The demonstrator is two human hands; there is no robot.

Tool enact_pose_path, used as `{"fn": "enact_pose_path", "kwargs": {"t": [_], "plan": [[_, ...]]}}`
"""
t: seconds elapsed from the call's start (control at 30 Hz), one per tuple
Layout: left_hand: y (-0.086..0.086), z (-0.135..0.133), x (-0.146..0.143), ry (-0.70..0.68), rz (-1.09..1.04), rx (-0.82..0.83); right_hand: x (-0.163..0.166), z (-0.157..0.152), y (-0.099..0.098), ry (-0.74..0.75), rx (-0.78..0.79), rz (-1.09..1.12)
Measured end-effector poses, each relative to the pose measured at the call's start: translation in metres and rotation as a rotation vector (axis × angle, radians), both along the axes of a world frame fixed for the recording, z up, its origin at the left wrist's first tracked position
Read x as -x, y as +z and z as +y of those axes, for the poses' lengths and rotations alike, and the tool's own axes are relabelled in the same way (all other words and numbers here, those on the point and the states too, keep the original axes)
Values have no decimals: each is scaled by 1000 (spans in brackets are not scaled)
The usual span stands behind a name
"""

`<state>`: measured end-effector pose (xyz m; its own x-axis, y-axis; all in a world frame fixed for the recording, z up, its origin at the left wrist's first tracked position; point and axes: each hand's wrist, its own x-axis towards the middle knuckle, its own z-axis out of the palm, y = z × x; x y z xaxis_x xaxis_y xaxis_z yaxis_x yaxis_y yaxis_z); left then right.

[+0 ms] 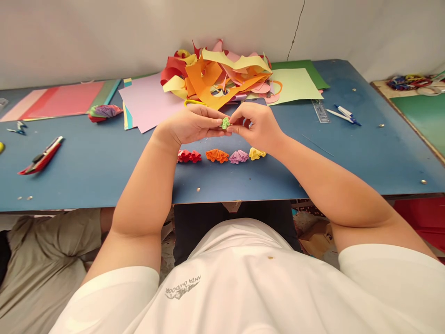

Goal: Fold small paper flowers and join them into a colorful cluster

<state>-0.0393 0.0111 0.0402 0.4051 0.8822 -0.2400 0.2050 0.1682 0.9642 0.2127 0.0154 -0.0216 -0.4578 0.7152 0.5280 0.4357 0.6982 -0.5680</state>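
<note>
Between my fingertips, above the blue table (278, 178), is a small green folded paper flower (225, 123). My left hand (193, 124) pinches it from the left, thumb on top. From the right, the thumb and forefinger of my right hand (256, 126) grip its edge. Just below my hands lies a row of pleated paper pieces: red (190, 156), orange (217, 156), lilac (239, 157) and yellow (257, 153). My left wrist and right forearm partly cover the row's ends.
Cut paper scraps (215, 76) are heaped at the back over lilac sheets (149, 102) and pale green sheets (294, 86). A red utility knife (42, 155) lies left, pens (344, 115) and a clear ruler (321, 112) right. Another person's leg (59, 250) shows at lower left.
</note>
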Motion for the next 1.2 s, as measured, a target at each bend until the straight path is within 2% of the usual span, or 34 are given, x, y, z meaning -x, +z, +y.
{"fn": "enact_pose_path", "kwargs": {"t": [0.1, 0.27, 0.37, 0.57, 0.77, 0.9, 1.2], "plan": [[-1, 2, 0, 18, -17, 19, 0, 2, -2, 17, -18, 36], [-11, 7, 3, 22, -142, 37, 1, 9, -15, 100, -151, 89], [-13, 5, 2, 17, -158, 34, 2, 12, -20, 94, -199, 111], [-13, 2, -2, 4, -206, 32, 1, 12, -17, 45, -152, 143], [-19, 5, -3, 44, -233, 20, 1, 15, -17, 80, -134, 218], [-22, 8, -3, 27, -230, 2, 0, 17, -18, 81, -213, 154], [-33, 9, -16, -11, -328, 45, 3, 14, -29, 31, -379, 180]]}}
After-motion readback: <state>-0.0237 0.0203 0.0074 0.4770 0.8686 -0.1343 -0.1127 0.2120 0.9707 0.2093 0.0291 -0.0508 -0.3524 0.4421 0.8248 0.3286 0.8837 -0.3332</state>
